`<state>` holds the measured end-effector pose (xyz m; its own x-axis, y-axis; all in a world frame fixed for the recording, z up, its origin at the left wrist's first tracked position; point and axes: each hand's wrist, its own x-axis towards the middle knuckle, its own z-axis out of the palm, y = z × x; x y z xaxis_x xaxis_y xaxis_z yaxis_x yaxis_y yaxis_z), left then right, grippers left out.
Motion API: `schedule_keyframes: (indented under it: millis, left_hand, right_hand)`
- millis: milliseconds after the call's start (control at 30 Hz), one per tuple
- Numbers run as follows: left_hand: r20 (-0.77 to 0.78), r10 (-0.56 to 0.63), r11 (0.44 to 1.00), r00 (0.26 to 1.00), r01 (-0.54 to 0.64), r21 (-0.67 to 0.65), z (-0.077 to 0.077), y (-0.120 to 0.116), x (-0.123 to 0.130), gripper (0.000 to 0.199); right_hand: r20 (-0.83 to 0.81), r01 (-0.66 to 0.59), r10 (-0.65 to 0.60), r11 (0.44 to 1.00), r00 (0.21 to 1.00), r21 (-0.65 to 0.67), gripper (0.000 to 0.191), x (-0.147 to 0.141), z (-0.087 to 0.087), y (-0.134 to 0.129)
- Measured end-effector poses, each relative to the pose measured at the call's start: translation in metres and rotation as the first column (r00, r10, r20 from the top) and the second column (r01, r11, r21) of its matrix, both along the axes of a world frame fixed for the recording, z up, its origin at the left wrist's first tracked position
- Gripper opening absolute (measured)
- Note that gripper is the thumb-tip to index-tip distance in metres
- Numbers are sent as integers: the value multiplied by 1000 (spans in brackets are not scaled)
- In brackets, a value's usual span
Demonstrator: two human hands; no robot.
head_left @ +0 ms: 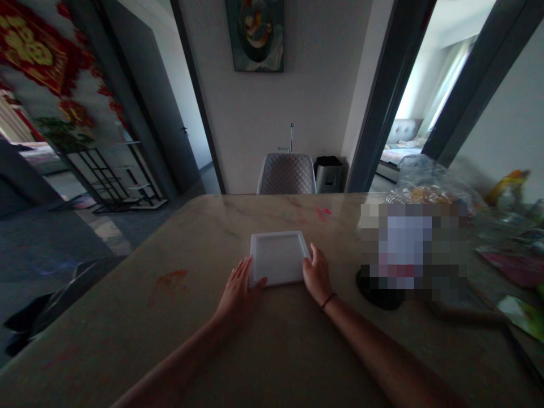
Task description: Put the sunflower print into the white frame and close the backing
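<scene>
A shallow white square tray (278, 258) lies on the near part of a beige marble table (199, 243). My left hand (238, 288) presses against the tray's left side, its thumb at the near left corner. My right hand (317, 275), with a dark red cord around its wrist, clasps the opposite side. Nothing lies in the tray. Its near edge is partly hidden by my left thumb.
Red stains mark the tabletop. At the right stand a crumpled plastic bag (433, 184), a pixelated blurred patch, a black round object (378, 294) and coloured papers (516, 269). Beyond the far edge are a quilted chair (288, 174) and a grey bin (328, 175).
</scene>
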<state>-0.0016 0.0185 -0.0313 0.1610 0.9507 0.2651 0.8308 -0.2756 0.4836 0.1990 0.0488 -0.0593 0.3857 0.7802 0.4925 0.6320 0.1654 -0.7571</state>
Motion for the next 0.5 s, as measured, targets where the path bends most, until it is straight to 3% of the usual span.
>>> schedule_keyframes:
  millis: [100,200,267,333,400,467,500]
  left_hand:
    - [-30,9,999,1000,-8,36,2,-2,1,61]
    - [96,87,992,992,-95,81,9,-4,0,50]
    - [234,101,987,967,-127,100,16,-7,-2,43]
    - [363,53,989,930,-98,108,23,-10,-3,40]
    - [541,64,996,838,-87,16,29,-11,-4,52]
    - [720,104,984,686,33,-173,33,-11,-5,64]
    - [780,114,958,615,139,-250,34,-11,-5,67]
  right_hand:
    - [29,-30,28,996,999,80,38,-1,11,-7]
    - [34,-148,145,976,989,157,27,-3,27,-18]
    - [-54,-298,303,951,951,88,33,-5,36,-24]
    - [-285,-416,394,909,874,-16,49,-6,41,-26]
    - [-586,-534,408,844,700,-50,60,-4,43,-25]
    - [-819,-671,394,742,417,15,65,3,44,-20]
    - [-875,-747,397,662,279,62,66,8,45,-18]
